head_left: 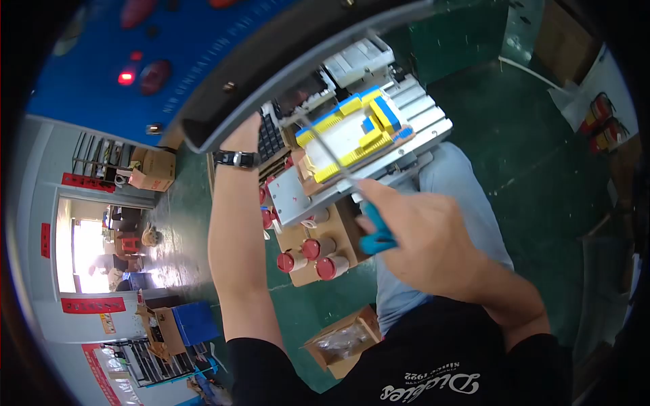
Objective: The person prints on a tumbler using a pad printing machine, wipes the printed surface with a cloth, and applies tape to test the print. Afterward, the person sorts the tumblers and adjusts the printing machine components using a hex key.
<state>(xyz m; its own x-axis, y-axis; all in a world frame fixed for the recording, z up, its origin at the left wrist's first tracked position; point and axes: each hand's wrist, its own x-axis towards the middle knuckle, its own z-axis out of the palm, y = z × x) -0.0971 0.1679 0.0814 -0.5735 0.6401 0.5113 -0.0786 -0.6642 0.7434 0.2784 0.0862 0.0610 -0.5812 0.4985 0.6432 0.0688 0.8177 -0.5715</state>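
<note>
My right hand (433, 237) is closed around the teal handle (379, 230) of a tool with a long thin metal shaft (325, 145). I cannot make out the tool's exact kind. Its shaft reaches over a yellow-and-blue fixture (386, 111) with a flat white middle. That fixture lies on a slotted metal machine table (423, 108). My left forearm, with a black watch (235, 159) at the wrist, reaches up beneath the machine's head. Only the back part of my left hand (247, 135) shows beside a black gridded part (269, 139); its fingers are hidden.
The machine's blue panel (203, 54) with a red light overhangs the upper left. Below the table, several red-lidded containers (332, 266) stand on cardboard. An open carton (342, 338) sits on the green floor (487, 135). Shelving and a bright doorway (84, 237) are at left.
</note>
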